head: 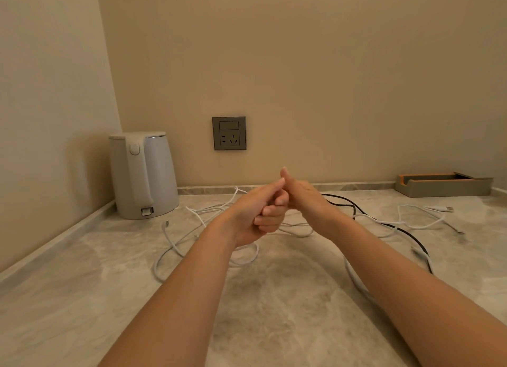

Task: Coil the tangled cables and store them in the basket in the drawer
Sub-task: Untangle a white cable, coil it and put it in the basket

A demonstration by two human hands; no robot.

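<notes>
Kettle (142,174), white, stands at the far left corner of the marble desk (274,298), with a wall socket (229,133) to its right. White cables (175,246) lie in loose, tangled loops on the desk below and behind the hands. The left hand (258,215) is raised above them at centre, its fingers (270,211) curled tight into the palm and thumb stretched forward; I cannot tell what they enclose. The right hand (304,196) presses against it with thumb upright, its fingers hidden, so their state cannot be told. A black cable (341,199) trails right across the desk among more white loops. A shallow tray (444,187) sits by the far right wall.
</notes>
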